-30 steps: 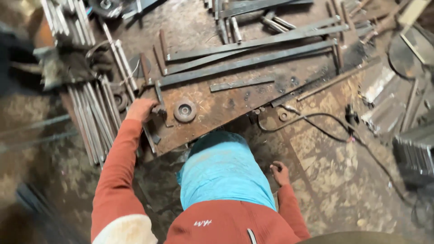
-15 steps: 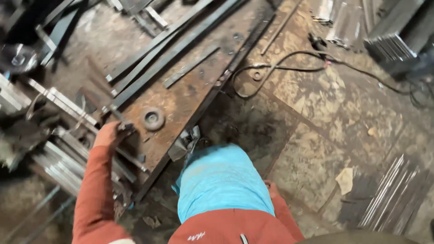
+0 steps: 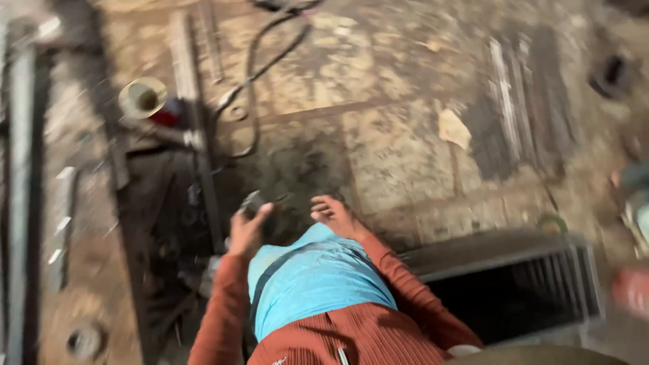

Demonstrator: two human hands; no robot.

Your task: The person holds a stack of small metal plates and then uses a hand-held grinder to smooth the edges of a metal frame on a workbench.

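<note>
The view is blurred by motion. My left hand [image 3: 247,228], in a rust-red sleeve, is raised over the edge of a dark rusty steel plate [image 3: 159,216] and is closed around a small dark grey object [image 3: 255,201]; what it is cannot be told. My right hand [image 3: 335,215] hangs just to the right of it with fingers loosely apart and nothing in it, above the dirty stone floor [image 3: 399,155]. A light blue cloth over my front [image 3: 314,284] hides what is below the hands.
A black cable [image 3: 255,94] loops across the floor above the hands. A round tin [image 3: 142,98] stands at the upper left beside long steel bars [image 3: 21,176]. A metal grille frame [image 3: 520,270] lies at lower right. Thin rods [image 3: 510,108] and a paper scrap [image 3: 454,128] lie farther right.
The view has swung right, away from the plate and bars. My left hand has left the plate's edge and come up gripping a dark object. My right hand has risen beside it.
</note>
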